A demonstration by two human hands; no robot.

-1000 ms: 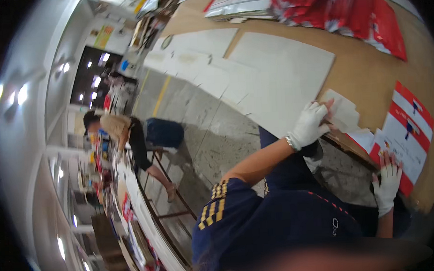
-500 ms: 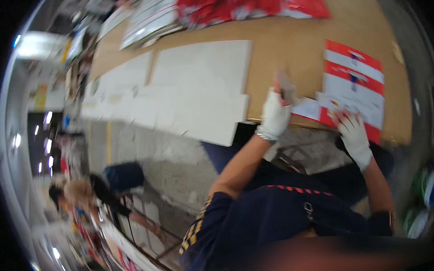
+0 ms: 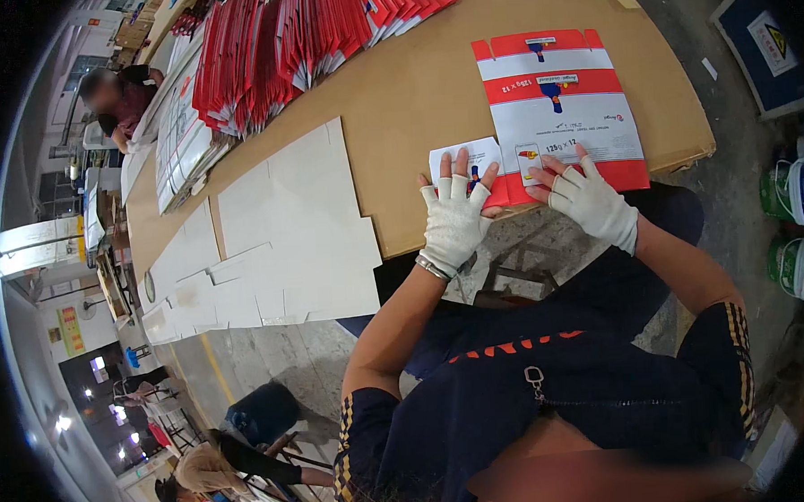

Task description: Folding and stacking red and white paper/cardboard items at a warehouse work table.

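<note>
- Right hand (image 3: 588, 202): fingers spread and laid flat, nothing clenched; the fingertips rest on the lower left corner of the printed red-and-white carton (image 3: 585, 117).
- Left hand (image 3: 454, 217): likewise unclenched, fingers fanned over the small side flap (image 3: 482, 153) of that carton; the thumb lies by its near edge. Whether any fingertip is tucked under the card cannot be told.
- Governing relation: the carton lies flat, directly ahead of the right hand and ahead-right of the left. Its main panel runs away from the hands, seemingly longer that way than across — fisheye bending noted. The right hand is the nearer to this panel; the left has the flap, which juts leftward from the panel's near end.
- Support: brown table (image 3: 396, 117), extending ahead of both hands and to their left.
- Left of the left hand, well apart from the carton: plain white boards (image 3: 293, 220), lying flat and overlapping.
- Right of the right hand, off the table: two lidded buckets (image 3: 785, 194) (image 3: 797, 268).
- Farther ahead-left of the left hand: a row of folded red cartons (image 3: 268, 59) — closely packed — beside a white stack (image 3: 183, 162).
- Farthest left: one person in a dark top (image 3: 126, 106).
</note>
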